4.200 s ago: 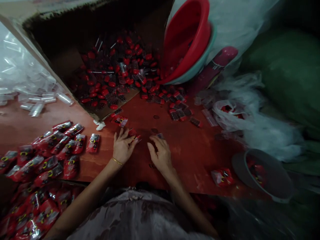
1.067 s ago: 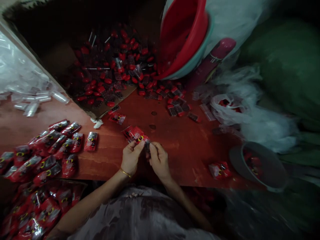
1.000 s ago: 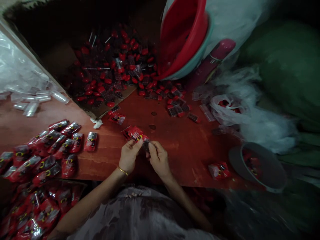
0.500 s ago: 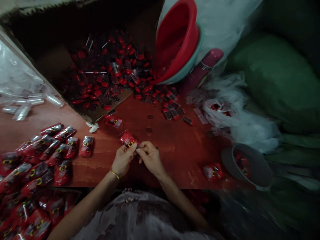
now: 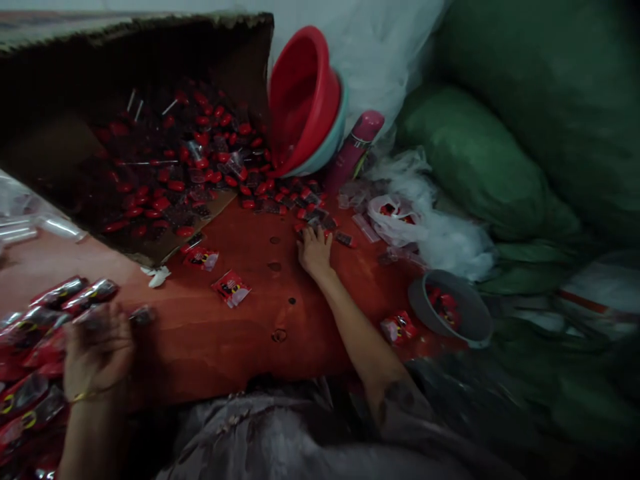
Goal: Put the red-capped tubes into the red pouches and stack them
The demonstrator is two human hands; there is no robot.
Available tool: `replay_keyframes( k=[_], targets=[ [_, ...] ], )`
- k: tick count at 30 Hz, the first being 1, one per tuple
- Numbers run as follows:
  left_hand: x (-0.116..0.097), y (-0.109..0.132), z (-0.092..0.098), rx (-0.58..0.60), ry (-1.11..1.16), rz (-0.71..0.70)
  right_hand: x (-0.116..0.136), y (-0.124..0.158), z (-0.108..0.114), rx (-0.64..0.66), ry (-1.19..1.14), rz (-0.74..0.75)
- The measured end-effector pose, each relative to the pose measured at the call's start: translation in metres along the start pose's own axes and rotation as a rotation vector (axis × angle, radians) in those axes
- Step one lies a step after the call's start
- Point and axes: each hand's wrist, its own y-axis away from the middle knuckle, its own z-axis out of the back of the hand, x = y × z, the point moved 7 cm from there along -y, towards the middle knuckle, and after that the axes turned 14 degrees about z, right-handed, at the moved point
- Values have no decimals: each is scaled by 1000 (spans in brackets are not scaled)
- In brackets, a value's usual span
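Note:
At the left, my left hand point(image 5: 99, 350) is slightly blurred, its fingers apart beside a pile of filled red-and-clear packets point(image 5: 43, 327). A small clear-ended piece point(image 5: 143, 315) lies just past its fingertips. My right hand point(image 5: 315, 253) reaches forward, fingers extended over small clear cases with red ends point(image 5: 320, 217); its fingertips touch or nearly touch them. Between the hands, a flat red printed packet point(image 5: 231, 288) rests on the red-brown table point(image 5: 260, 353). Another red packet point(image 5: 201, 257) lies behind it.
A cardboard box point(image 5: 145, 250) on its side spills many red-ended cases. Behind stand a red basin point(image 5: 325, 87), a light-blue basin point(image 5: 333, 140) and a pink flask point(image 5: 353, 150). At right are a plastic bag point(image 5: 450, 247), a grey bucket point(image 5: 473, 313) and green sacks point(image 5: 480, 160).
My hands have parted: the left swung left to the packet pile, the right moved forward to the small cases. The packet they both held is out of my right hand. The view has shifted.

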Motion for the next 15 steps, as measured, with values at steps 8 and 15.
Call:
replay_keyframes(
  k=[8, 15],
  targets=[
    [64, 26, -61, 219, -532, -196, 51, 79, 0, 4, -133, 200],
    [108, 18, -124, 307, -1388, -837, 59, 107, -4, -63, -176, 146]
  ],
)
